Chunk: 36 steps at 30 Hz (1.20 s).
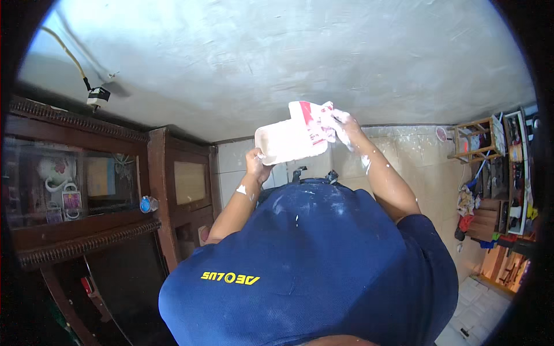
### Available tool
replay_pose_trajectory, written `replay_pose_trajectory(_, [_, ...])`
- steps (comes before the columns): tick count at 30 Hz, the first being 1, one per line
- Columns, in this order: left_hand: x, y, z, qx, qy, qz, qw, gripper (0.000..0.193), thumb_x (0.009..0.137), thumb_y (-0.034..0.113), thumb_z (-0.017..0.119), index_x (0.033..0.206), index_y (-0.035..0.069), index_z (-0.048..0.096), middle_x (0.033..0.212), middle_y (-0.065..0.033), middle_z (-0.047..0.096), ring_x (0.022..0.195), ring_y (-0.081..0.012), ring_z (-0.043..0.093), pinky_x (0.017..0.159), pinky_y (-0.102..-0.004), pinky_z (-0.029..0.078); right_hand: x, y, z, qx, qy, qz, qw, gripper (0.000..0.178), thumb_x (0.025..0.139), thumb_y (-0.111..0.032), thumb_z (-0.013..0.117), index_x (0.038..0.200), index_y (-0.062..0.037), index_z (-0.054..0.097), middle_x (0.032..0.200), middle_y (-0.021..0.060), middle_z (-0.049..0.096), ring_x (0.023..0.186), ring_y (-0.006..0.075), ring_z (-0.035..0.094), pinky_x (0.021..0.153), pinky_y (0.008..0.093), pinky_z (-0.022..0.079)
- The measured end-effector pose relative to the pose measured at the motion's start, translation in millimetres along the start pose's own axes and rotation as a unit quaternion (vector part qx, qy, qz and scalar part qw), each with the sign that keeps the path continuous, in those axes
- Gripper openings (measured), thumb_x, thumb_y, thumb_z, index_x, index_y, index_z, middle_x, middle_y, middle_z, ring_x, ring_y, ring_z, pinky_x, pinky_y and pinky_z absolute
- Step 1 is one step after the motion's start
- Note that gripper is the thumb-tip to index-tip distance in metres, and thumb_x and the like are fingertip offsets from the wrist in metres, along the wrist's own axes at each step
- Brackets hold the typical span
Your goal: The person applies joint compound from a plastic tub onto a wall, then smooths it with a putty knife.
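Observation:
My left hand (pixel 257 165) grips the near left edge of a shallow white tray (pixel 265 138) with rounded corners. Thick white paste appears to fill much of it. Over the tray's right end, my right hand (pixel 345 128) is closed around a red-and-white flat piece (pixel 306 115), smeared with white. I cannot tell whether this piece is stiff card or plastic. White paste coats the right fingers, and splashes of it mark both forearms. Both hands are held in front of my dark blue shirt (pixel 311 248), close to a grey wall.
The grey wall (pixel 277 57) fills the far side, with a socket (pixel 98 97) on a yellow cable at its left. A dark wooden cabinet (pixel 156 173) with glass panes stands left. At the right are a wooden stool (pixel 482 138) and cluttered shelves. White specks dot the tiled floor (pixel 421 155).

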<state>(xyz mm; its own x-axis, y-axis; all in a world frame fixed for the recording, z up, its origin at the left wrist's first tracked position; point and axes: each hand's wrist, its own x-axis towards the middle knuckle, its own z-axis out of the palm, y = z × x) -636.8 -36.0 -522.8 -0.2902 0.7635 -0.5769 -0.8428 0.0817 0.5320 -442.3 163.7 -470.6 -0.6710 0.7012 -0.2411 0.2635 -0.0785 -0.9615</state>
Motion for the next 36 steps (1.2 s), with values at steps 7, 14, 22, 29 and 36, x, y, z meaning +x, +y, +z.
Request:
replay_pose_trajectory(7, [7,-50,6,-0.047,0.047,0.029,0.997,0.059,0.061,0.021,0.043,0.115,-0.002,0.049,0.106,-0.0160,0.056,0.099,-0.0304,0.054,0.090,-0.0445,0.040,-32,31,-36,0.438,-0.001,0.195,0.878,0.033,0.082,-0.014,0.059,0.113,-0.0044,0.051,0.100,0.0094,0.061,0.087,0.0198,0.062,0.072,0.0339,0.054])
replay_pose_trajectory(14, [-13,-42,-25,-0.039,0.052,0.073,0.995,0.048,0.068,0.014,0.042,0.111,-0.007,0.050,0.095,-0.0145,0.059,0.089,-0.0282,0.058,0.082,-0.0395,0.047,-30,77,-36,0.543,-0.104,0.172,0.815,0.032,0.085,-0.020,0.056,0.113,-0.0053,0.049,0.099,0.0088,0.059,0.085,0.0226,0.061,0.071,0.0374,0.054])
replay_pose_trajectory(22, [-36,2,-78,-0.010,0.100,0.170,0.980,0.054,0.072,0.022,0.046,0.120,-0.003,0.045,0.113,-0.0146,0.054,0.104,-0.0301,0.053,0.090,-0.0447,0.044,37,187,-7,0.517,0.007,0.266,0.813,0.033,0.085,-0.027,0.054,0.112,-0.0095,0.047,0.101,0.0121,0.059,0.090,0.0264,0.061,0.079,0.0400,0.051])
replay_pose_trajectory(29, [-61,20,-101,-0.009,0.174,0.149,0.973,0.060,0.069,0.025,0.052,0.122,-0.002,0.045,0.117,-0.0148,0.052,0.107,-0.0304,0.052,0.093,-0.0437,0.042,160,303,88,0.481,0.078,0.319,0.813,0.026,0.085,-0.019,0.051,0.110,-0.0101,0.050,0.098,0.0120,0.061,0.086,0.0243,0.060,0.077,0.0400,0.051])
replay_pose_trajectory(36, [-61,26,-177,-0.003,0.181,0.096,0.979,0.066,0.062,0.024,0.054,0.123,-0.001,0.044,0.117,-0.0129,0.053,0.107,-0.0299,0.052,0.093,-0.0426,0.042,266,291,107,0.495,0.162,0.272,0.810,0.021,0.083,-0.017,0.051,0.091,0.0019,0.057,0.084,0.0136,0.063,0.077,0.0249,0.063,0.068,0.0351,0.053])
